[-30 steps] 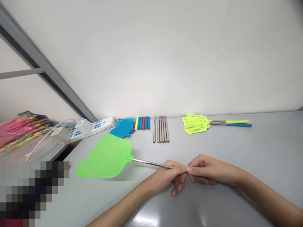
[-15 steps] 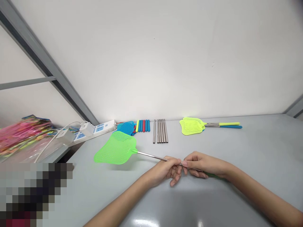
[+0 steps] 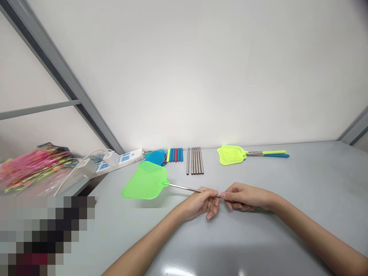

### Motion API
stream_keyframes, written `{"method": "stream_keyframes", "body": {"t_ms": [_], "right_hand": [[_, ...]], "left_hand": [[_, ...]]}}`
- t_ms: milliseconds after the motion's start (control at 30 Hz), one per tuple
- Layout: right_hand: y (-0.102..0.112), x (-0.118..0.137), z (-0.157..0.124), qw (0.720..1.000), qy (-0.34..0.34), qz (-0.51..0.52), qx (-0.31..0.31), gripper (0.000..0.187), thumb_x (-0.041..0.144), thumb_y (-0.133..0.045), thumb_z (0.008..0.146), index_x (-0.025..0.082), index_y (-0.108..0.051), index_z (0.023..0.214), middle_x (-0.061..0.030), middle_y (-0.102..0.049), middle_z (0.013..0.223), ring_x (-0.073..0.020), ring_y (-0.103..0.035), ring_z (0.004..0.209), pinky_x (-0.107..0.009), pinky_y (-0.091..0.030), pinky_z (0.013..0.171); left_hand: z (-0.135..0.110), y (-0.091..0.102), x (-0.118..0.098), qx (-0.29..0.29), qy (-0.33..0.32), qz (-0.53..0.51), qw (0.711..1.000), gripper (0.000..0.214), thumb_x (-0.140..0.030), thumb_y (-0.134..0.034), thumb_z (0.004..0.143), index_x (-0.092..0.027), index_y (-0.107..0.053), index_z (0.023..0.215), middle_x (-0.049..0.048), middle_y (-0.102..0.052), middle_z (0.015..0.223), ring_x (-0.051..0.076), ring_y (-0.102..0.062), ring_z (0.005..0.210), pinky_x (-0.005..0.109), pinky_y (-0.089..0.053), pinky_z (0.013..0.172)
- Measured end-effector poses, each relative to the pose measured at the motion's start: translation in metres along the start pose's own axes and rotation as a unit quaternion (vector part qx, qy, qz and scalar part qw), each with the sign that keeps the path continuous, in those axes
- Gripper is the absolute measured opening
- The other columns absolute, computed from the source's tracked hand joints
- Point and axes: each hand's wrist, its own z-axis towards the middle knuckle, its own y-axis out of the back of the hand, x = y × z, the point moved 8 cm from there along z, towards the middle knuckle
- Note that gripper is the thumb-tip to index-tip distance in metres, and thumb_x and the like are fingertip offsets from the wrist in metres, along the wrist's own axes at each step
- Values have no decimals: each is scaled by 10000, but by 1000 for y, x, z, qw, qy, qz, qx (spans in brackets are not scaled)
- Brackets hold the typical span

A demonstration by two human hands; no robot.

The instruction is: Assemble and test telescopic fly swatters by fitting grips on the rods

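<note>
My left hand (image 3: 201, 203) is closed around the thin metal rod (image 3: 184, 188) of a green plastic fly swatter, whose perforated head (image 3: 146, 180) hangs just above the grey table. My right hand (image 3: 245, 197) pinches the same rod further along, and its fingers hide the rod's end. A faint green shape shows beneath my right hand, too unclear to name. Beyond my hands lie a row of steel rods (image 3: 195, 161), coloured handles (image 3: 174, 155), blue swatter heads (image 3: 155, 157), and yellow-green swatters (image 3: 230, 155) with yellow and blue handles (image 3: 274, 153).
A white power strip (image 3: 120, 161) with white plug adapters (image 3: 86, 167) and cables lies at the table's back left. Pink packaged goods (image 3: 34, 168) sit beyond the left edge. A pixelated dark patch (image 3: 43, 234) covers the lower left corner. A white wall stands behind.
The green swatter head has swung up and right, bringing the rod nearer level. My hands have moved slightly apart along the rod, and the whole view has tilted upward.
</note>
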Motion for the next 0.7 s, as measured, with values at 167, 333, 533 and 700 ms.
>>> {"method": "stream_keyframes", "body": {"t_ms": [167,333,533,700], "right_hand": [[-1,0,0,1000,-12,3,-2,414,508,-449,803,131,-523,649,82,-295,472,-31,-199,373,-186,-154,346],[0,-2,-1,1000,-16,5,-9,405,494,-433,818,133,-532,662,77,-304,480,-34,-194,381,-189,-148,351],[2,2,-1,1000,13,-19,-17,361,442,-432,837,123,-575,751,44,-421,512,-44,-317,399,-184,-253,385],[-1,13,-3,997,62,-31,-32,305,393,-455,839,114,-577,812,-22,-552,684,-53,-387,476,-199,-314,457]], "left_hand": [[0,0,1,4,4,-7,1000,301,-282,-397,801,-110,-514,584,15,-535,442,86,-448,319,205,-328,383],[-1,1,1,1,2,-8,1000,302,-297,-409,803,-109,-515,592,17,-551,474,88,-464,333,205,-328,383],[-2,2,1,3,7,-1,1000,294,-305,-423,801,-108,-518,605,18,-556,493,89,-472,346,211,-330,394],[-3,-1,-1,6,5,12,1000,286,-304,-427,799,-108,-515,611,11,-538,494,85,-465,348,211,-320,396]]}}
